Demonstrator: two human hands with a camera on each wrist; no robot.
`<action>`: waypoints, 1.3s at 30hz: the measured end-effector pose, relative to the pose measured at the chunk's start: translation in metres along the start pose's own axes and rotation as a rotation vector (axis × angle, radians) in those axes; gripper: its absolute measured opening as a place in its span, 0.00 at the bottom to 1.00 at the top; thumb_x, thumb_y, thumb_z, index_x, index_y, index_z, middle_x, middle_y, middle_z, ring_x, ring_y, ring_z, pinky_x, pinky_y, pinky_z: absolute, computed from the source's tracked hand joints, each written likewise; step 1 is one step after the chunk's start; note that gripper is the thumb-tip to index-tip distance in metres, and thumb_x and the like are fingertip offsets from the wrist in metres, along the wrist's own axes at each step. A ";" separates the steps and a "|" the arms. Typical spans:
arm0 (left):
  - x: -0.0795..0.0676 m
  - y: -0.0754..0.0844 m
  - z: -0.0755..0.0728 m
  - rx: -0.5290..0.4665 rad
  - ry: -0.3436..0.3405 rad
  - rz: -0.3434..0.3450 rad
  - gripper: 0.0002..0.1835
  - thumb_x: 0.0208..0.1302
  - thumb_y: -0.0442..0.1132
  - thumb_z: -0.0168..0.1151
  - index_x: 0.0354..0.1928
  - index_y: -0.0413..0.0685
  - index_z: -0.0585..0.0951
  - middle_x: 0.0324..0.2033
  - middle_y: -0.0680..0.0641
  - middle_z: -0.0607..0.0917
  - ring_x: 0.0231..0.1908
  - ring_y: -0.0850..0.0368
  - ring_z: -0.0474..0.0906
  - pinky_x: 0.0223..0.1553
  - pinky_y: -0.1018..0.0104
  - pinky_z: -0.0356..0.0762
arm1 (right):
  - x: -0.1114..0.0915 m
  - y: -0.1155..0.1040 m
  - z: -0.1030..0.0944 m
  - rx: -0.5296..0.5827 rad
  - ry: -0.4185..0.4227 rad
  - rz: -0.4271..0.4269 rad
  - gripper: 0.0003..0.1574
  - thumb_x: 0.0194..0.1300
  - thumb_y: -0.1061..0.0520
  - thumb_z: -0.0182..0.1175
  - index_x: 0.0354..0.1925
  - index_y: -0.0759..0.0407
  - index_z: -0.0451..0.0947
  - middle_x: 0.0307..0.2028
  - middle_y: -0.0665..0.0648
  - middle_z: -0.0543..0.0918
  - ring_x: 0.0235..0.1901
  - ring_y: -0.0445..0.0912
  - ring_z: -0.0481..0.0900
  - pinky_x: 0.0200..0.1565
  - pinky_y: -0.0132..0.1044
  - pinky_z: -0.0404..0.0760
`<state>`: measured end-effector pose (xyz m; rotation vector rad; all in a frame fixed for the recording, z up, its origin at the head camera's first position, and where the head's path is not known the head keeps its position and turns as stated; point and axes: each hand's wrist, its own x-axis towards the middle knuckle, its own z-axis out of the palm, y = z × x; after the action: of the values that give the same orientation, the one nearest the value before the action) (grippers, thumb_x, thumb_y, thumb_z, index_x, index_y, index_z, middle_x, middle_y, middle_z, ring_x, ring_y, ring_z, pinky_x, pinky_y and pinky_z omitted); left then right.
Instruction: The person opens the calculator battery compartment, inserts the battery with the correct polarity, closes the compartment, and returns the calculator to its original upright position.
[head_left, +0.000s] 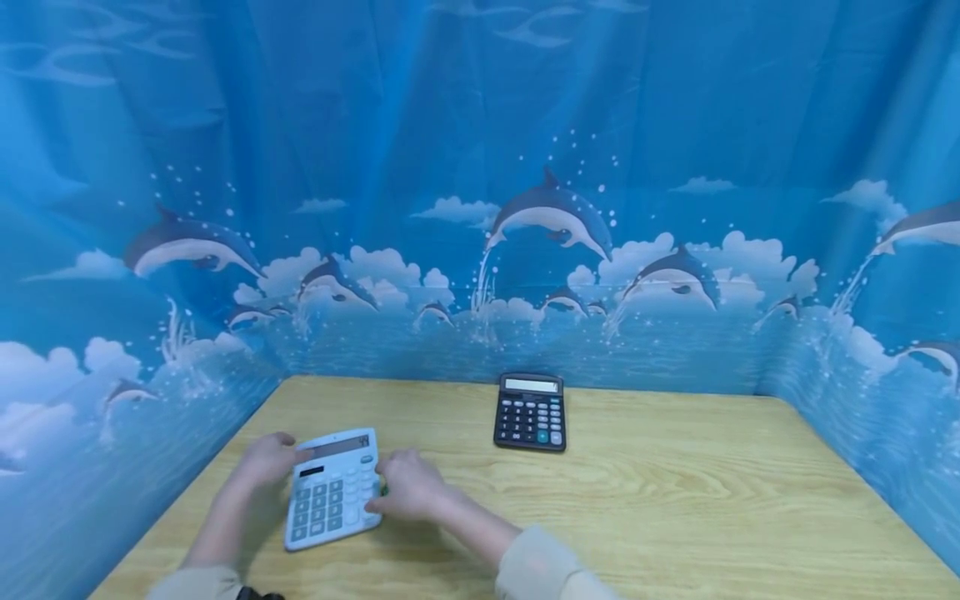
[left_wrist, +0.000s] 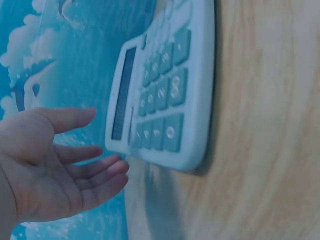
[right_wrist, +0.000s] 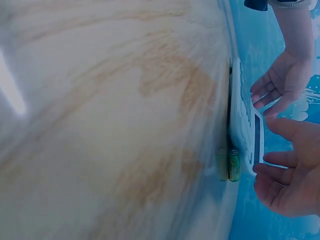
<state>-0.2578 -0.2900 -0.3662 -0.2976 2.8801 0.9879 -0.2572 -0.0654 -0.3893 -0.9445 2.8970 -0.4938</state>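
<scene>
The green cylinder [right_wrist: 233,165] is mostly hidden by the right grip [head_left: 411,485] in head view; its label is too small to be read. The white calculator [left_wrist: 162,90] is cropped by left wrist view's top edge. Both sleeves [head_left: 543,567] are cut off at head view's bottom.

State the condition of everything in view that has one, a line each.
Pale calculator: face up, screen showing digits
Black calculator: face up, a digit at its screen's right end
Battery: lying on its side
Left grip: fingers relaxed, wrapped round nothing
Right grip: fingers loosely bent at the pale calculator
Curtain: hung up, creased
</scene>
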 end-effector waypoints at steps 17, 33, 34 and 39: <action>0.008 -0.020 0.015 -0.197 -0.033 -0.094 0.29 0.62 0.36 0.55 0.55 0.16 0.62 0.30 0.38 0.75 0.27 0.54 0.72 0.29 0.65 0.74 | 0.001 -0.002 0.013 0.008 -0.016 -0.005 0.18 0.54 0.43 0.65 0.21 0.52 0.73 0.20 0.46 0.69 0.29 0.39 0.62 0.31 0.29 0.64; 0.013 -0.018 0.025 -0.140 0.029 -0.178 0.23 0.60 0.34 0.55 0.48 0.17 0.68 0.35 0.30 0.75 0.36 0.42 0.73 0.40 0.52 0.73 | 0.004 -0.011 0.012 -0.052 -0.031 -0.047 0.25 0.56 0.43 0.62 0.48 0.54 0.80 0.33 0.47 0.81 0.35 0.38 0.73 0.50 0.29 0.67; 0.013 -0.019 0.025 -0.148 0.029 -0.182 0.23 0.59 0.34 0.55 0.47 0.17 0.68 0.35 0.30 0.75 0.36 0.42 0.73 0.41 0.51 0.72 | 0.004 -0.012 0.012 -0.045 -0.034 -0.041 0.25 0.56 0.42 0.62 0.48 0.54 0.79 0.33 0.47 0.81 0.35 0.38 0.73 0.48 0.29 0.68; 0.011 -0.026 0.023 -0.162 0.031 -0.161 0.25 0.58 0.36 0.57 0.47 0.15 0.68 0.36 0.28 0.76 0.38 0.40 0.73 0.45 0.48 0.71 | 0.004 -0.018 0.014 -0.011 -0.037 -0.018 0.26 0.56 0.41 0.62 0.49 0.52 0.79 0.40 0.45 0.82 0.42 0.38 0.76 0.51 0.30 0.67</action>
<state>-0.2629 -0.2978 -0.4010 -0.5519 2.7542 1.1965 -0.2480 -0.0851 -0.3970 -0.9709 2.8640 -0.4569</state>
